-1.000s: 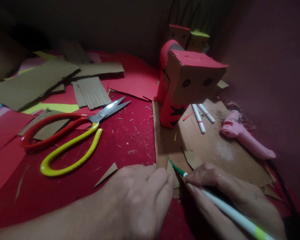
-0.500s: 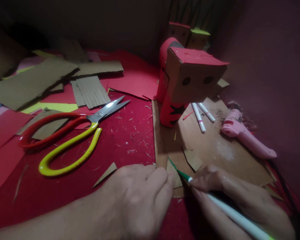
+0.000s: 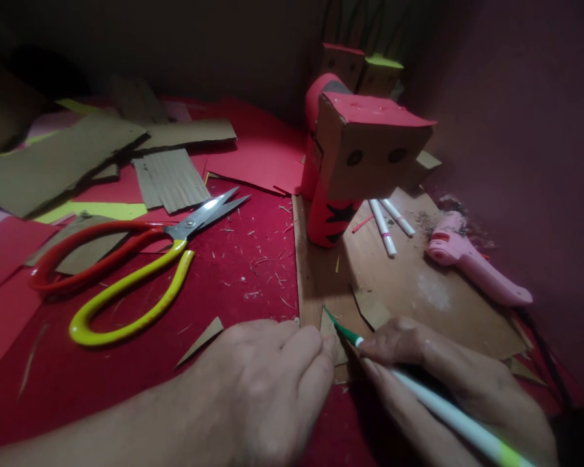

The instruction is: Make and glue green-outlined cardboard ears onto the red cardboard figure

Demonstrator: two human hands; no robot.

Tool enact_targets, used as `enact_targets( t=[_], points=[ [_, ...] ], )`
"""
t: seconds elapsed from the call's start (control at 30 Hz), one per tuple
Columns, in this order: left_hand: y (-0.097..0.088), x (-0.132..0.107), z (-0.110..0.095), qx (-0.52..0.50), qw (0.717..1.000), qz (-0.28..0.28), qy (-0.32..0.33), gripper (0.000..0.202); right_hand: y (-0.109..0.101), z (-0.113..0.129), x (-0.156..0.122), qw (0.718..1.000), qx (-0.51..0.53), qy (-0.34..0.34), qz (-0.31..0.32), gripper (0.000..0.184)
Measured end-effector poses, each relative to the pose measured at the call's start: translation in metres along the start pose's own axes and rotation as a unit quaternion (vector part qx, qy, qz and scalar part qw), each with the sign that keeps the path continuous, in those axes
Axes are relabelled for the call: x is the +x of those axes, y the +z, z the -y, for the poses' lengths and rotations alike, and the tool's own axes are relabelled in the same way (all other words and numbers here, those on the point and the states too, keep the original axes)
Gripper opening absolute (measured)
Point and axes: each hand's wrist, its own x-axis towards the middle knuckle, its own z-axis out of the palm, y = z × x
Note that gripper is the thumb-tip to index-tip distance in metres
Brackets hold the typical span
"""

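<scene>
My right hand (image 3: pixel 448 376) pinches a white felt-tip pen (image 3: pixel 433 395) with a green tip. That tip touches a small pointed cardboard piece (image 3: pixel 339 350) lying on the wooden board. The curled fingers of my left hand (image 3: pixel 277 376) press on the left side of this piece, hiding part of it. Left of that wrist lies a narrow cardboard triangle (image 3: pixel 202 340), and another cardboard scrap (image 3: pixel 371 310) lies just beyond the pen. Farther back on the board stands a red figure with a cardboard box head (image 3: pixel 379 159), two dark eyes and a pink-red top.
Large scissors (image 3: pixel 126 272) with red and yellow handles lie partly open on the red surface. Cardboard strips (image 3: pixel 63 162) and coloured sheets pile up behind. On the wooden board (image 3: pixel 418 292) are white sticks (image 3: pixel 382 227) and a pink glue gun (image 3: pixel 477 259). Two more box heads (image 3: pixel 382 74) stand behind.
The view has shifted slightly, so everything sits a little farther left. My right hand and the pen have barely moved; the tip stays on the cardboard piece.
</scene>
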Motion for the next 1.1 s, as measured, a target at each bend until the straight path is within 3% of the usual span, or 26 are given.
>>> enact_targets(
  t=[0.1,0.37,0.77,1.1],
  points=[
    [-0.0005,0.0006,-0.0008,0.002,1.0,0.002,-0.007,0.038,-0.0034,-0.0025,0.0019,0.998,-0.002,-0.047,0.044,0.015],
    [0.0004,0.0008,-0.0004,-0.018,1.0,-0.009,-0.011,0.032,0.0006,0.0052,0.0015,0.999,-0.013,0.0,-0.03,0.016],
    [-0.0009,0.001,-0.0004,0.014,1.0,-0.001,-0.01,0.033,-0.0041,0.0061,0.0066,0.999,0.002,-0.013,-0.04,0.016],
    [-0.0006,0.0019,-0.0001,0.004,1.0,-0.007,-0.011,0.036,-0.0031,-0.0013,-0.0021,0.999,-0.015,-0.034,-0.003,0.017]
  ],
)
